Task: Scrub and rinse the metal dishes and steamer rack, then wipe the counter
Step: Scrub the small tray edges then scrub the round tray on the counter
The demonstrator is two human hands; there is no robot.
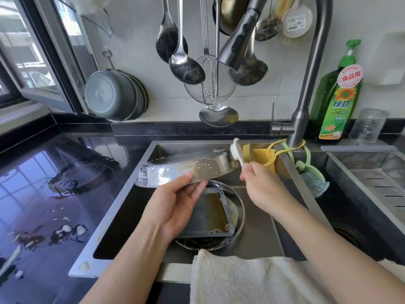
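Your left hand [175, 207] grips the metal dish [184, 170] by its near rim, holding it tilted over the sink [122, 207], while your right hand [260, 183] pinches the white brush [236, 150] against the dish's rim at 3 o'clock. Wet metal held by one edge could slip under a hard stroke and drop onto the rectangular tray [210, 211] and round dish [240, 207] stacked below at 6 o'clock (brown liquid would likely splash). The held dish looks shiny, with soapy streaks and a yellowish film near the brush. The desk [54, 183] at 9 o'clock is puddled and spotted.
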